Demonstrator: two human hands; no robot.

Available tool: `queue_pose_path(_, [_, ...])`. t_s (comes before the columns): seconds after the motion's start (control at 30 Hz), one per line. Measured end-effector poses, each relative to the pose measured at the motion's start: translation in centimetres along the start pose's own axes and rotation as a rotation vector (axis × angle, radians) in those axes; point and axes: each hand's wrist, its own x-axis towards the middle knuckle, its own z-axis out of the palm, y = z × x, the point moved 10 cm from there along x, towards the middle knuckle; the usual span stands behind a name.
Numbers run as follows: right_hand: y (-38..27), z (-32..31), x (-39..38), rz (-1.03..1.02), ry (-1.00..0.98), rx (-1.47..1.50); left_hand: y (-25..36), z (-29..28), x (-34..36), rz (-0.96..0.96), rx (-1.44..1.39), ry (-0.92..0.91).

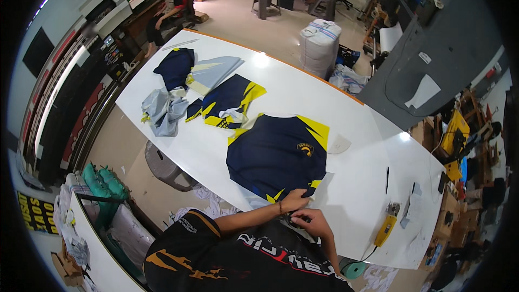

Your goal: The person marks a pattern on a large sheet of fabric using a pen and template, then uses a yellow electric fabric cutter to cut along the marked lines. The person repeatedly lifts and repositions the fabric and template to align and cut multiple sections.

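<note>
A navy shirt panel [273,154] with yellow corners and a small chest emblem lies spread on the white table in front of me. My left hand [294,201], with a dark band at the wrist, is closed at the panel's near right edge, its fingers on the fabric. Close beside it, by the table's near edge, is my right hand [312,221]. Its fingers are curled together near my shirt front, and what they hold, if anything, is hidden. A pale strip of material [323,185] sticks out along the panel's right edge.
Further left on the table [362,146] lie navy-yellow pieces [230,97] and crumpled grey fabric [165,111]. At right are a yellow corded tool [385,230] and a black pen [387,180]. A stool [165,167] stands by the near left side. Two people sit far back.
</note>
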Motion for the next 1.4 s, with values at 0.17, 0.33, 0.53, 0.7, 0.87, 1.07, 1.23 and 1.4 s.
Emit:
queue_pose_path(0.17, [-5.2, -7.7, 1.3, -0.346, 0.572, 0.026, 11.0, -4.9, -3.7, 0.295, -0.04, -0.172])
queue_pose_path(0.33, [-10.4, -6.5, 5.0, -0.55, 0.438, -0.335, 23.7, -7.9, -12.8, 0.495, 0.293, -0.488])
queue_pose_path(0.53, [-18.8, -13.2, -2.8, -0.724, 0.924, -0.518, 27.6, -23.3, -14.3, 0.484, 0.777, 0.233])
queue_pose_path(0.7, [-24.5, -16.3, -7.9, -0.719, 1.191, -0.761, 29.7, -31.6, -18.6, 0.753, 0.74, 0.785])
queue_pose_path(0.87, [-21.4, -23.6, -6.4, -0.606, 1.198, -0.731, 28.1, -37.3, -14.2, 0.798, 0.688, 1.157])
queue_pose_path(1.07, [-19.0, -33.6, -0.3, -0.299, 1.279, -0.918, 29.6, -43.4, -3.0, 0.525, 0.926, 1.106])
queue_pose_path(1.23, [-26.1, -36.8, -10.3, -0.559, 1.508, -0.869, 41.3, -43.0, -9.6, 0.901, 0.795, 1.299])
queue_pose_path(1.4, [-23.9, -31.2, -20.7, -0.566, 1.554, -1.156, 38.1, -39.1, -17.3, 1.154, 0.645, 1.25])
